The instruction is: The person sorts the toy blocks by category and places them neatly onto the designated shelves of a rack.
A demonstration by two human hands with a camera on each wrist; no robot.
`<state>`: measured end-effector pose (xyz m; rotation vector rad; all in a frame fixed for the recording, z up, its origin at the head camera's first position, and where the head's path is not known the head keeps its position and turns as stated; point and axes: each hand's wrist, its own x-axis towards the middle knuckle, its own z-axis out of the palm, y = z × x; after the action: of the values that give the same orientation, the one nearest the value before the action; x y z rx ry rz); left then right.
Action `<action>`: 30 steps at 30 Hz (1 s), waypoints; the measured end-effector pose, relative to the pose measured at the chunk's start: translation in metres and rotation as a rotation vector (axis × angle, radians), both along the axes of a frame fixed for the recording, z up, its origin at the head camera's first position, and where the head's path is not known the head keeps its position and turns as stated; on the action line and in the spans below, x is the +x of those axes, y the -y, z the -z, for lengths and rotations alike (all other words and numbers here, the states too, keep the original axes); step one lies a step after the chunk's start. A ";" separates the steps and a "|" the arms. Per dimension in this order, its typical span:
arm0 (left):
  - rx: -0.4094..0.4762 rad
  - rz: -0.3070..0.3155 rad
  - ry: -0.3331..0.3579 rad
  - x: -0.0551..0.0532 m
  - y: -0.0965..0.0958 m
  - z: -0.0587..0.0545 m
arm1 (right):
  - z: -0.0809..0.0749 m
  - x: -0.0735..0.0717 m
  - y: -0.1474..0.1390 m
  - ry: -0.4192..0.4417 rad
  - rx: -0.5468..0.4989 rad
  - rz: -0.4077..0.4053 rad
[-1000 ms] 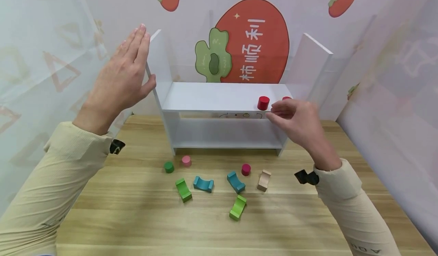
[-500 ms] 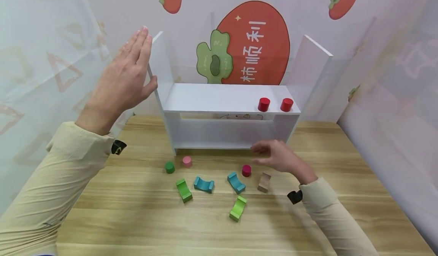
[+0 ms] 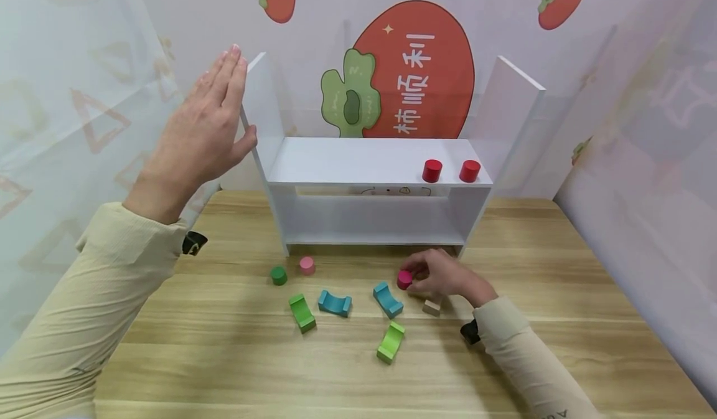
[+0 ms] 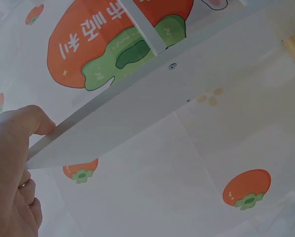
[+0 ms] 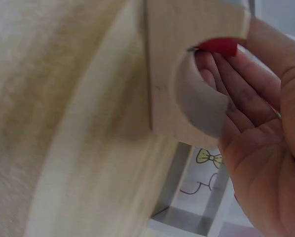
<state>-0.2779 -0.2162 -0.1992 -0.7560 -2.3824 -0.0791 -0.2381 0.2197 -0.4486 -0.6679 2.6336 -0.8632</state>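
Observation:
My left hand (image 3: 196, 126) grips the upper edge of the white shelf's left side panel (image 3: 264, 104), with the thumb on one face and fingers on the other. The left wrist view shows the same panel (image 4: 132, 98) held at its end. Down on the wooden table, my right hand (image 3: 441, 274) has its thumb and fingers around a crimson cylinder block (image 3: 404, 280). A natural wood block with a curved notch (image 3: 431, 307) lies under that hand, partly covered. In the right wrist view the notched block (image 5: 163, 89) fills the foreground, hiding most of the cylinder (image 5: 219, 46).
Two red cylinders (image 3: 432, 171) stand on the right of the shelf's upper board (image 3: 347, 157). On the table lie blue notched blocks (image 3: 388, 300), green notched blocks (image 3: 390, 342), a green cylinder (image 3: 278, 276) and a pink cylinder (image 3: 307, 265). Patterned cloth walls (image 3: 627, 126) surround the table.
My right hand has come down from the red cylinder at the upper board's right end to the crimson cylinder on the table. My left hand stays on the side panel.

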 end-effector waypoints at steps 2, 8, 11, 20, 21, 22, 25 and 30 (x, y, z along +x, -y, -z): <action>0.003 -0.002 0.004 0.001 0.000 0.000 | 0.002 0.001 0.002 0.002 0.004 0.021; 0.001 -0.006 0.002 0.003 0.001 0.000 | 0.005 0.002 0.006 -0.012 -0.014 0.033; -0.001 -0.003 0.004 0.003 0.001 0.000 | 0.004 0.003 0.008 -0.021 -0.025 0.022; -0.004 0.003 0.006 0.002 -0.001 -0.001 | -0.031 0.010 0.015 -0.122 -0.087 -0.006; -0.004 0.005 0.004 0.002 -0.001 -0.001 | -0.037 0.010 0.016 -0.123 -0.095 -0.006; -0.005 0.006 0.000 0.002 -0.001 -0.001 | -0.043 0.011 0.017 -0.128 -0.103 -0.007; -0.003 0.008 -0.008 0.002 -0.001 -0.001 | -0.064 0.012 0.021 -0.155 -0.119 -0.004; 0.001 0.000 0.001 0.002 0.000 -0.001 | -0.105 0.017 0.028 -0.184 -0.113 0.030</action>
<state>-0.2760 -0.2164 -0.1981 -0.7556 -2.3827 -0.0812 -0.2216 0.1918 -0.3435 -0.7715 2.7793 -1.0106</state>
